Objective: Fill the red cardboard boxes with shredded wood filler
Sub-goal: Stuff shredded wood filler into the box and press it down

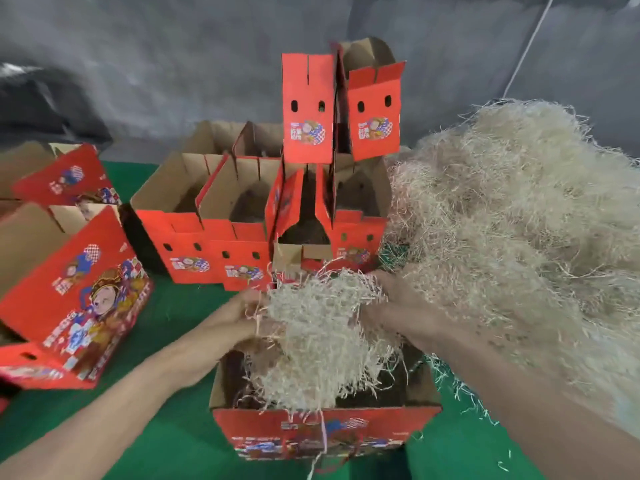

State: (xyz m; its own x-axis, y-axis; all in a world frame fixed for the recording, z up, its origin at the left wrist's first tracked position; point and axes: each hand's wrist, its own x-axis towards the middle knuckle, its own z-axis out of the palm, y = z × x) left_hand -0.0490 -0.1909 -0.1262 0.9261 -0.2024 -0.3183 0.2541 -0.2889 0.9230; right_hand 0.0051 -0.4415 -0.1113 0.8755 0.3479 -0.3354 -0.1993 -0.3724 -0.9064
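Left hand (242,308) and right hand (393,297) grasp a wad of filler (318,327) over the box (311,431) at 6 o'clock; strands hide their fingertips and the box floor

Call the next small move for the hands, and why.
Probably lower the clump of filler into the near box and press it down. The left hand and right hand hold it from either side over the open top; most of it sits above the rim, and strands hang over the front wall.
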